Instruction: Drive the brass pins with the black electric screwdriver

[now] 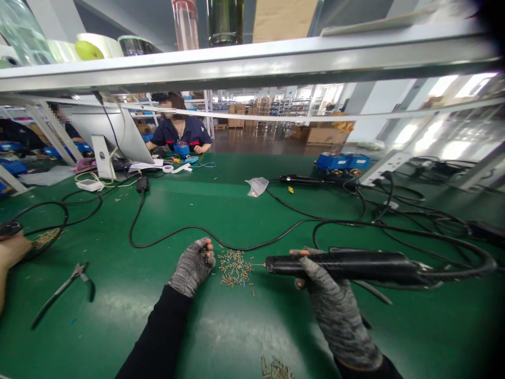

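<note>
My left hand (194,267), in a grey fingerless glove, is curled closed around some small brass-coloured screws. Beside its fingertips a loose pile of screws (233,269) lies on the green tabletop (221,337). A black electric screwdriver (339,264) lies level in my right hand (321,287), gloved the same way, with the fingers wrapped round its body. Its thin bit points left and reaches the right edge of the pile. The cable runs off the tool's right end. More screws (276,367) lie at the bottom edge of the view.
Pliers (74,284) lie at left, near another person's hand (13,247). Black cables (221,243) cross the table. Further back are a clear plastic bag (257,186), a second black tool (303,179), blue parts (342,161) and a power strip (386,167). A shelf (252,66) spans overhead. Opposite sits a co-worker (179,129).
</note>
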A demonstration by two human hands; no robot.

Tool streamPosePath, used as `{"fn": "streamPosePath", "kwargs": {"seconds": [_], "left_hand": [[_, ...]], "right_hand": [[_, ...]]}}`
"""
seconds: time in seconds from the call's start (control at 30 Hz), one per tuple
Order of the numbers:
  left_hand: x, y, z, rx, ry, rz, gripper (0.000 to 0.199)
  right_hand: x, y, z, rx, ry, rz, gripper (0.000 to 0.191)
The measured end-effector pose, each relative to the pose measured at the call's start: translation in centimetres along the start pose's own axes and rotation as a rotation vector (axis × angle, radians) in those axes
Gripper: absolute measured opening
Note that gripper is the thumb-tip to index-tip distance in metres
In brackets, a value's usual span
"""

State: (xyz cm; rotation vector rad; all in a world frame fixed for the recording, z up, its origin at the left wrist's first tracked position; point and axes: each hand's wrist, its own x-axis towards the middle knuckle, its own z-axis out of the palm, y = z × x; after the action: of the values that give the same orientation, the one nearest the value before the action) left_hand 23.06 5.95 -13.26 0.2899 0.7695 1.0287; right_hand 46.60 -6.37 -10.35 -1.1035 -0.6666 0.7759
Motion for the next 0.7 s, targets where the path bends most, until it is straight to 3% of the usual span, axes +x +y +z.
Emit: {"fn": "streamPosePath", "kwargs": {"seconds": [0.17,0.7], "left_hand": [[-0.3,-0.1,0.4,-0.013,-0.018,0.013,0.016],[-0.5,-0.4,0.5,0.067,-0.058,0.033,0.019]], "right_hand": [[-0.1,0.5,0.3,-0.041,-0.040,0.013,0.039],[-0.6,1.1,0.7,-0.141,-0.106,-0.014,0.038]]}}
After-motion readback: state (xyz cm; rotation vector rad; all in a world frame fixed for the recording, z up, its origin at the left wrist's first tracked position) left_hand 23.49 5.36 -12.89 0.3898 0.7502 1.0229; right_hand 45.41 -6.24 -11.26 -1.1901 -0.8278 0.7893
